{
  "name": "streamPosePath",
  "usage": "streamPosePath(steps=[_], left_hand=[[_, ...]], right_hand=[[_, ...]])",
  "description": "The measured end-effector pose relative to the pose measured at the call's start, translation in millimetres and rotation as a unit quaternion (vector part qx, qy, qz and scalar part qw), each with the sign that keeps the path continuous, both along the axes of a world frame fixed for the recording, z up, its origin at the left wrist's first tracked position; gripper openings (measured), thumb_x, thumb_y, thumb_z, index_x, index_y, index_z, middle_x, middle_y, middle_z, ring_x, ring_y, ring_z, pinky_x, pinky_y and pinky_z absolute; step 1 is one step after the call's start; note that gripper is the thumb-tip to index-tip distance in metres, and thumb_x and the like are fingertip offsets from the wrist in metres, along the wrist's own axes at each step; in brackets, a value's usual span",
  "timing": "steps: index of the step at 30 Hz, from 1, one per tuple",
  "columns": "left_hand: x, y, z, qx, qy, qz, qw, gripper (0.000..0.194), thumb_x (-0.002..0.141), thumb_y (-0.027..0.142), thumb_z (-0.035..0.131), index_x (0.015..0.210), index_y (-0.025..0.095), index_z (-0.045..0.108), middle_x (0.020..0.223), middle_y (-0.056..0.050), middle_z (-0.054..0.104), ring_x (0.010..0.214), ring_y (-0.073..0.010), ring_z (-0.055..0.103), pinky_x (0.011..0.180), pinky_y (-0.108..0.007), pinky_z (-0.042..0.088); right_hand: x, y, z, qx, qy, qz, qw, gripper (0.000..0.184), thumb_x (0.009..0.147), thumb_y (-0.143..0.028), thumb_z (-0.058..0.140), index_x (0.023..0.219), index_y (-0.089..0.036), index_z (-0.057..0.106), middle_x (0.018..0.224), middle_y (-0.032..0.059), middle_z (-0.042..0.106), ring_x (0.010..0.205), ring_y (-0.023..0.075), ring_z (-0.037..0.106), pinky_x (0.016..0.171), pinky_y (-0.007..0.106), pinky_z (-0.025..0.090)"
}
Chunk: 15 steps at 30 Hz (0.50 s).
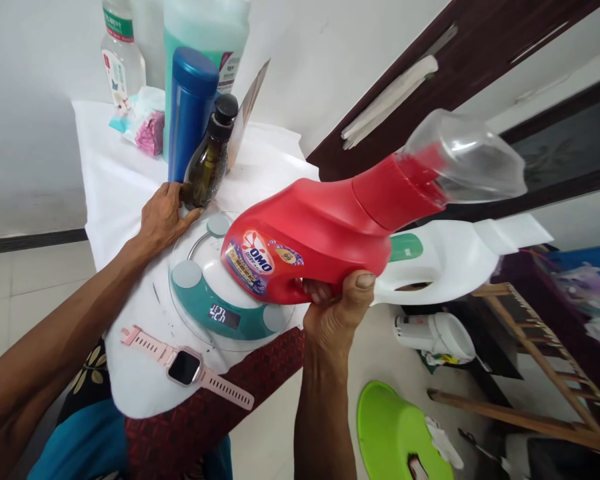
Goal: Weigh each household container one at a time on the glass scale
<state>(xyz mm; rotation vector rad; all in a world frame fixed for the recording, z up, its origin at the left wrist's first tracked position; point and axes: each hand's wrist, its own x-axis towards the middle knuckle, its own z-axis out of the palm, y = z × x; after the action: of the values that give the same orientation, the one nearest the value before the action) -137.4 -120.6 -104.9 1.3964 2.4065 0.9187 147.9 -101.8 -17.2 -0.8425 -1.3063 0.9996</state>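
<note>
My right hand is closed around the handle of a red OMO detergent bottle with a clear cap. The bottle's lower end is over a round scale with teal patches and a lit digital display; whether it rests on the scale I cannot tell. My left hand grips the base of a dark brown bottle with a black top, its thumb across the front. Just behind that hand stands a tall blue bottle. A pink-strapped smartwatch lies before the scale.
At the back are a large jug of green liquid, a clear bottle and a pink-and-white packet. A white bottle shows behind the red one. On the floor are a green basin and a white bucket.
</note>
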Motion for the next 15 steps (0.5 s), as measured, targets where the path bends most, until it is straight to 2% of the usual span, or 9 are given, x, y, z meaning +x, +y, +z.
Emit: streamPosePath(steps=[4,7,9,12,15], left_hand=[[-1,-2,1.2,0.007,-0.005,-0.008,1.000,0.048,0.095,0.045,0.073,0.132,0.018,0.060,0.133,-0.014,0.069,0.113,-0.0302,0.067,0.102,-0.044,0.057],[-1,-2,2.7,0.002,-0.001,-0.003,1.000,0.047,0.094,0.044,0.073,0.131,0.018,0.060,0.132,-0.014,0.069,0.110,-0.0288,0.065,0.100,-0.042,0.057],[-1,-2,3.8,-0.004,0.004,-0.001,1.000,0.047,0.094,0.043,0.073,0.132,0.017,0.060,0.131,-0.014,0.069,0.107,-0.0279,0.063,0.099,-0.041,0.056],[0,-2,4.8,-0.003,0.000,-0.007,1.000,0.050,0.094,0.042,0.073,0.135,0.017,0.061,0.132,-0.013,0.069,0.103,-0.0256,0.062,0.098,-0.039,0.056],[-1,-2,4.6,0.001,-0.002,-0.004,1.000,0.054,0.095,0.044,0.075,0.138,0.015,0.061,0.131,-0.012,0.069,0.102,-0.0243,0.062,0.097,-0.038,0.055]], right_hand=[[6,-3,-2.4,0.006,-0.045,0.000,0.999,0.061,0.089,-0.083,0.065,0.068,-0.028,0.048,0.058,-0.0057,0.041,0.052,0.0146,0.043,0.050,0.030,0.041],[14,-3,-11.7,0.027,-0.042,-0.046,0.998,0.060,0.091,-0.086,0.060,0.076,-0.028,0.056,0.069,-0.0027,0.052,0.067,0.0181,0.057,0.066,0.033,0.053],[20,-2,-20.4,0.018,-0.031,-0.093,0.995,0.062,0.093,-0.087,0.056,0.076,-0.027,0.058,0.070,-0.0027,0.053,0.067,0.0171,0.057,0.065,0.031,0.051],[29,-5,-31.2,-0.009,-0.027,-0.153,0.988,0.062,0.097,-0.078,0.063,0.067,-0.025,0.051,0.060,-0.0059,0.044,0.054,0.0128,0.045,0.053,0.027,0.039],[31,-9,-35.0,-0.012,-0.009,-0.164,0.986,0.062,0.096,-0.066,0.075,0.061,-0.025,0.043,0.054,-0.0090,0.035,0.048,0.0094,0.033,0.048,0.025,0.032]])
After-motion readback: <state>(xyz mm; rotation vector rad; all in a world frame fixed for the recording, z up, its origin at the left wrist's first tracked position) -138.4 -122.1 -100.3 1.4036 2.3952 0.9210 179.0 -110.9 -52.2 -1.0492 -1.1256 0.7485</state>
